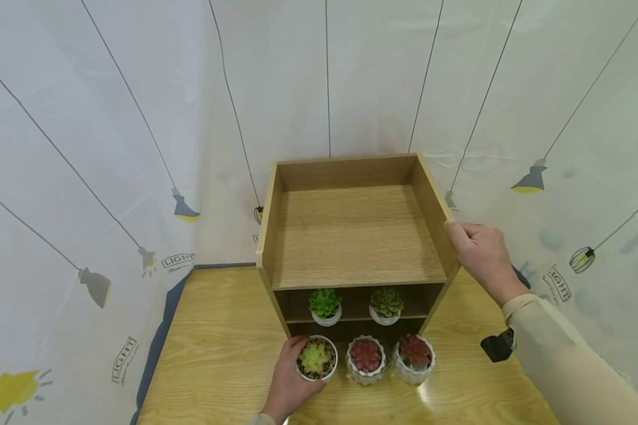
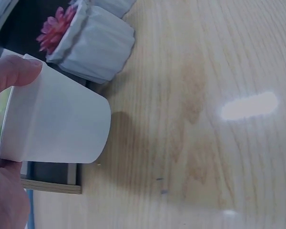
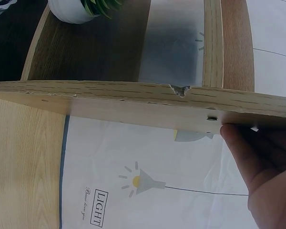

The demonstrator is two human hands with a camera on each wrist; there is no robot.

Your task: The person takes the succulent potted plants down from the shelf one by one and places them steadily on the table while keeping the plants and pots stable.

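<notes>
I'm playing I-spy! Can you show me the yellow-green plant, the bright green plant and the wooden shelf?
Yellow-green plant (image 1: 313, 358), head view: middle of its leaves.
Bright green plant (image 1: 325, 303), head view: middle of its leaves.
Wooden shelf (image 1: 358, 236), head view: its top board.

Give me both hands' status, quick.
Left hand: closed, holding the white pot with the light green succulent.
Right hand: closed, gripping the right side panel of the wooden shelf.

I count one yellow-green succulent (image 1: 315, 358), two red succulents (image 1: 365, 355) (image 1: 416, 352) and two green succulents (image 1: 325, 303) (image 1: 387, 303): five in all, in five white pots (image 2: 62, 117). I also count one wooden shelf unit (image 1: 356, 230), one surface (image 1: 218, 348), one left hand (image 1: 291, 378) and one right hand (image 1: 482, 254), mine.
</notes>
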